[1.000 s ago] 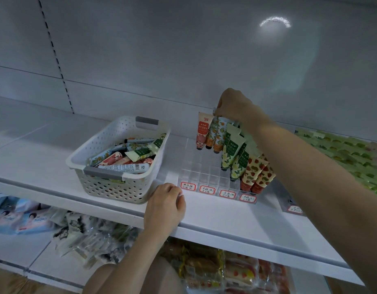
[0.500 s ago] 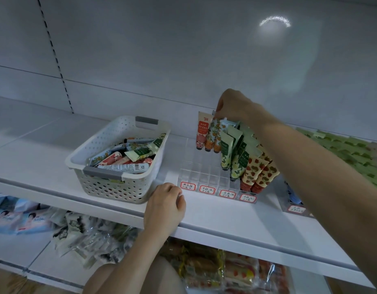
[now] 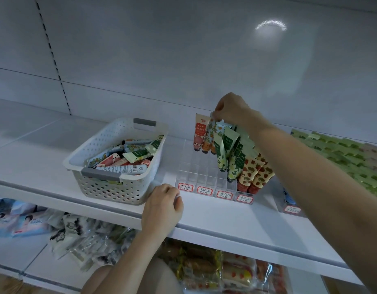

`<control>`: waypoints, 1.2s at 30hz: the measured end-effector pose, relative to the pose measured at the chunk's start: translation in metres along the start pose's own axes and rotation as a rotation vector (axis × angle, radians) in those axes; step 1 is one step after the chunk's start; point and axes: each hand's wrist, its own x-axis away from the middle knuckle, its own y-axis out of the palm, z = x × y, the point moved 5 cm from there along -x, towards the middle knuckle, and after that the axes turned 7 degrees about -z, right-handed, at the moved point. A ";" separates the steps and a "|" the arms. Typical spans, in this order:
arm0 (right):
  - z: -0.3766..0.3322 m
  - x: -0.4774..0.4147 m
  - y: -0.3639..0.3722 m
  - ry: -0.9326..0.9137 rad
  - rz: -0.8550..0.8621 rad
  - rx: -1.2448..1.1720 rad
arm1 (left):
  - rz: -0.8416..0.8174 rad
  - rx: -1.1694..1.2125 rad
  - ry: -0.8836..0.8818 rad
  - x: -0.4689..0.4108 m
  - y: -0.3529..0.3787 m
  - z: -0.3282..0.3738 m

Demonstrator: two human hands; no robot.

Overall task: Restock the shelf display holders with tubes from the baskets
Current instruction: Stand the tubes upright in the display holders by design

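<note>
The fingers (image 3: 219, 116) of the right hand (image 3: 232, 110) were closed in a pinch on the flat crimped top of a slim tube printed with orange flowers (image 3: 207, 137). The tube stood almost upright directly beneath them, its long axis running top to bottom and its cap end down in the back row of a clear plastic grid holder (image 3: 195, 172). A pink tube with a red label (image 3: 201, 132) stood just beside it on the left. Pale green leaf-print tubes (image 3: 224, 151) leaned in rows in front of it, with cream tubes printed with strawberries (image 3: 254, 172) nearest the front on the right. The left and middle cells of the holder looked empty, above small red-bordered handwritten labels (image 3: 204, 190). The left hand (image 3: 162, 205) rested on the front of the white shelf (image 3: 225, 217), its fingers loosely curled and holding nothing. It lay just beside a white perforated plastic basket with grey handles (image 3: 111, 188), where mixed tubes (image 3: 124, 159) lay flat in a jumble. The basket sat left of the holder, so the left hand was much the nearer to the next tube, while the right would have to cross the holder to reach it. The held tube seemed seated or nearly so. Letting go cleanly, without tipping its neighbours, looked like the immediate concern.
</note>
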 end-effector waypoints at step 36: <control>0.013 0.015 -0.005 -0.052 -0.039 0.262 | -0.040 0.285 0.095 -0.090 0.013 0.098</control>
